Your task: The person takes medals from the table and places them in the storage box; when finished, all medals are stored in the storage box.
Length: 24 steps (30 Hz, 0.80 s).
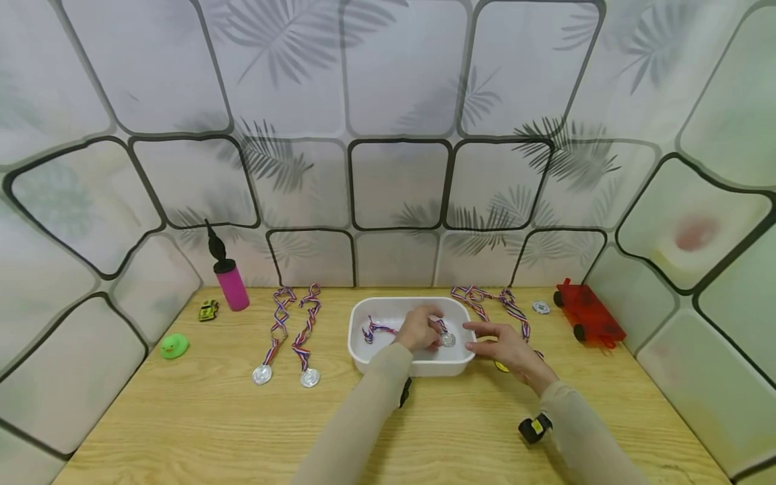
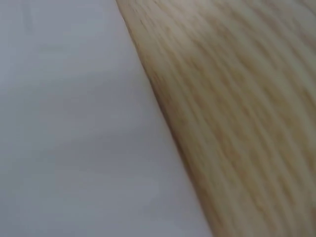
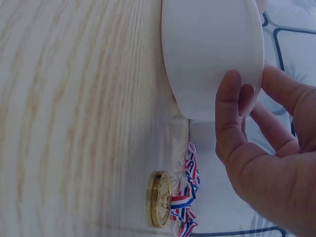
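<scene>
The right hand (image 1: pixel 512 350) pinched the tub (image 1: pixel 412 369) by its right rim; steadiness seemed best for the left hand (image 1: pixel 417 330), grip unclear, beside a medal (image 1: pixel 448 339) inside

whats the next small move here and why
Perhaps lift the silver medal from the white tub by its ribbon: the left hand reaches inside, beside the medal, and the right hand touches the tub, so may steady it.
</scene>
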Available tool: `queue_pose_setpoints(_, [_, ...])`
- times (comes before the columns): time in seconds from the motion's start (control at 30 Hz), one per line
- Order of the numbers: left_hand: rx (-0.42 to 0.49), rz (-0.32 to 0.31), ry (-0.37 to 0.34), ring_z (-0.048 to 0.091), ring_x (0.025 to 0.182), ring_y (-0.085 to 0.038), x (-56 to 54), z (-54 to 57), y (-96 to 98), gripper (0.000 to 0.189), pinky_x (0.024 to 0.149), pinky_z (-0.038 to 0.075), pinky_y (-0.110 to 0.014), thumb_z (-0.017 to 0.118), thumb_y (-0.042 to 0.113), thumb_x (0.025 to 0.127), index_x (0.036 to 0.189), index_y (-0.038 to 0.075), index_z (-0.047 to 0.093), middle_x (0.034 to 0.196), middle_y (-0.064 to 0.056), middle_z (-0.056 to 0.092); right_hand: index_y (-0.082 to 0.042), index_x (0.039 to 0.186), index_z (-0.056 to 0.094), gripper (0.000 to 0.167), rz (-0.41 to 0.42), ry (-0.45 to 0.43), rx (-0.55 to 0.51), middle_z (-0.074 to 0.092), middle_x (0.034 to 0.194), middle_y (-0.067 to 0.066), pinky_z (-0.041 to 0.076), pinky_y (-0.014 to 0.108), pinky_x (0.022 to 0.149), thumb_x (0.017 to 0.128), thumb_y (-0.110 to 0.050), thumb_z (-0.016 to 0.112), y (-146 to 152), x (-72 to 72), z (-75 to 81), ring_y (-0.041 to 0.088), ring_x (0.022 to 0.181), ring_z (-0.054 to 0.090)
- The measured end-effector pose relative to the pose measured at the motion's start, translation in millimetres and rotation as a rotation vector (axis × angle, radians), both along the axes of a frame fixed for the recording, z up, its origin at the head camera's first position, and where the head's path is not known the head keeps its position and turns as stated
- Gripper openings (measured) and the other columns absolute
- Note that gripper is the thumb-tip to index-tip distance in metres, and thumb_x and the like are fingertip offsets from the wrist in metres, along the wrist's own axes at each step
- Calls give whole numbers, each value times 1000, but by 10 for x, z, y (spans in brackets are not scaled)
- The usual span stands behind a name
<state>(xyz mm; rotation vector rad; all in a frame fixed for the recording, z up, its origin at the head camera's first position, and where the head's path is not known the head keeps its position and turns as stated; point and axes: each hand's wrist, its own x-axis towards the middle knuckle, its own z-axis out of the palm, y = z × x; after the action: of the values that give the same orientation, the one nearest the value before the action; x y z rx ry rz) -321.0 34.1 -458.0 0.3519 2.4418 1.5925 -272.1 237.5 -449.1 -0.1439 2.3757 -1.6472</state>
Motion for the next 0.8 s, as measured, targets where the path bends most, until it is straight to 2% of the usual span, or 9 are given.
queue_pose_setpoints(0.13, [24,-10,-20,69,64,-26,15,38,-40,48,56,60,-30,58,-19,79,125,-4,58,94,-25,69,0,138,53,58,2,1,-1,43,143,29,58,34,85,88,-20,74,-14,0,2,19,99,65])
queue_pose_setpoints(0.27, [105,-37,-38,71,74,-35,49,88,-145,46,62,62,-37,61,-18,79,124,-8,58,98,-29,68,1,138,54,57,3,4,-10,44,141,29,59,32,83,88,-18,74,-28,-2,-14,18,98,65])
queue_pose_setpoints(0.37, [136,-76,-41,70,75,-31,62,106,-241,39,64,62,-37,63,-15,82,120,-10,60,99,-29,67,1,138,53,57,13,-4,-22,45,141,29,59,31,83,88,-18,74,-35,2,-32,19,99,65])
queue_pose_setpoints(0.47, [137,-105,-33,70,75,-24,66,152,-338,34,65,61,-34,65,-10,85,118,-9,62,97,-25,68,2,138,53,57,16,-10,-25,44,143,29,59,31,83,89,-17,73,-30,5,-43,19,100,65])
queue_pose_setpoints(0.57, [124,-111,-13,69,77,-20,65,245,-456,31,67,61,-32,67,-5,86,118,-6,64,96,-17,69,1,138,53,56,4,-3,-15,43,143,30,59,31,83,89,-17,73,-19,5,-37,19,100,65])
queue_pose_setpoints(0.63, [125,-104,-11,69,80,-20,69,325,-556,32,71,61,-34,68,-2,88,119,-4,64,98,-15,69,0,138,53,56,-8,1,-9,42,143,30,59,32,84,89,-17,73,-16,4,-24,19,99,65])
queue_pose_setpoints(0.73, [127,-105,-1,69,83,-19,88,431,-746,33,77,61,-40,67,1,90,122,-3,63,104,-17,69,1,139,52,57,-6,-3,-8,40,143,31,59,33,84,89,-16,73,-18,11,-5,19,98,64])
queue_pose_setpoints(0.8, [156,-118,0,70,84,-20,88,474,-889,33,79,60,-44,65,1,91,124,-3,61,109,-23,67,1,140,51,58,-9,-13,-13,39,143,31,59,31,83,89,-15,73,-23,16,4,19,97,64])
